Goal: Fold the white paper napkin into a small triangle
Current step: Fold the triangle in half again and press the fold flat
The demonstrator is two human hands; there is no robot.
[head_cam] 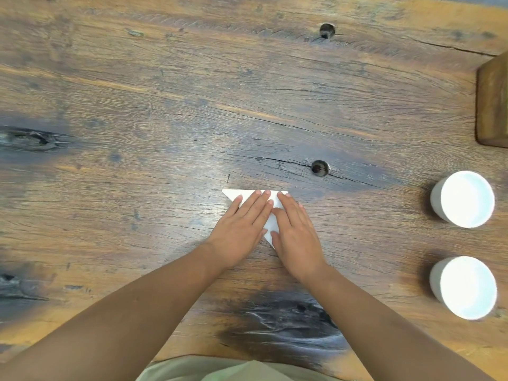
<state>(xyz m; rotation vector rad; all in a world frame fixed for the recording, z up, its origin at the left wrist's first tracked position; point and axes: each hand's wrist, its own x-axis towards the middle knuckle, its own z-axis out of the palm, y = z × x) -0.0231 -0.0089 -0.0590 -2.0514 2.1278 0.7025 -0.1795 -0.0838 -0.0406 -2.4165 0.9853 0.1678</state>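
The left hand [239,229] lies flat, fingers straight, pressing the napkin [231,194], which sits toward the near edge of the table [137,105]. The right hand [297,232] presses it too, its grip open and holding nothing. The napkin is already a small triangle, so probably only creasing remains. Two white cups [464,199] stand near the right edge.

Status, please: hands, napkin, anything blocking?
Open left hand and right hand press white paper napkin flat. Already a triangle. Two white cups at right, apart.

Napkin [270,222] mostly covered by left hand [239,229] and right hand [295,232], wooden block [493,105] cut off at right edge
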